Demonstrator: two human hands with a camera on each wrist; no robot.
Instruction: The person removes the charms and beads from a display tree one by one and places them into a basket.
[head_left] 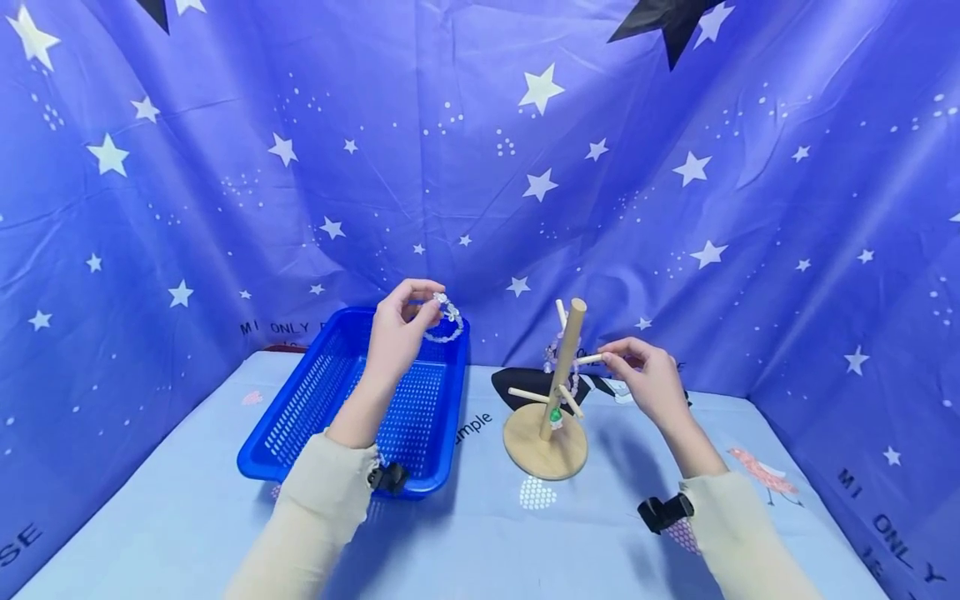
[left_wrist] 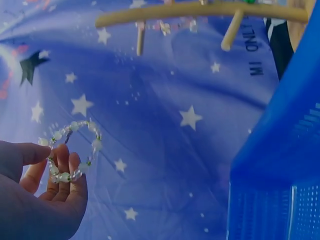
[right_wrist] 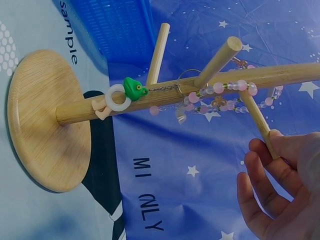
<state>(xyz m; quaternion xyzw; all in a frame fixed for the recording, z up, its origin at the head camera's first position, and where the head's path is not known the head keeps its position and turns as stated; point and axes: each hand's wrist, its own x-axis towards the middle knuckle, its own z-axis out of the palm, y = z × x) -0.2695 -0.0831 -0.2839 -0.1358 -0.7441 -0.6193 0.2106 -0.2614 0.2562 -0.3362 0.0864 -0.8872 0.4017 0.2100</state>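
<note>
My left hand point(head_left: 401, 329) is raised above the blue basket point(head_left: 300, 412) and pinches a bracelet of clear and white beads point(head_left: 447, 318); the left wrist view shows the bead bracelet point(left_wrist: 75, 150) looped over my fingertips point(left_wrist: 62, 165). A wooden peg stand point(head_left: 558, 379) rises from a round base point(head_left: 540, 454) to the right. My right hand point(head_left: 645, 375) touches the end of one right-side peg point(head_left: 591, 360) with its thumb and fingers. A pink bead bracelet point(right_wrist: 225, 97) and a green frog keychain point(right_wrist: 131, 90) hang on the stand point(right_wrist: 200, 90).
The blue mesh basket stands at left centre on a light blue cloth point(head_left: 480, 533). A star-printed blue drape point(head_left: 525, 167) closes in the back and both sides. Both wrists carry a black camera strap point(head_left: 663, 511).
</note>
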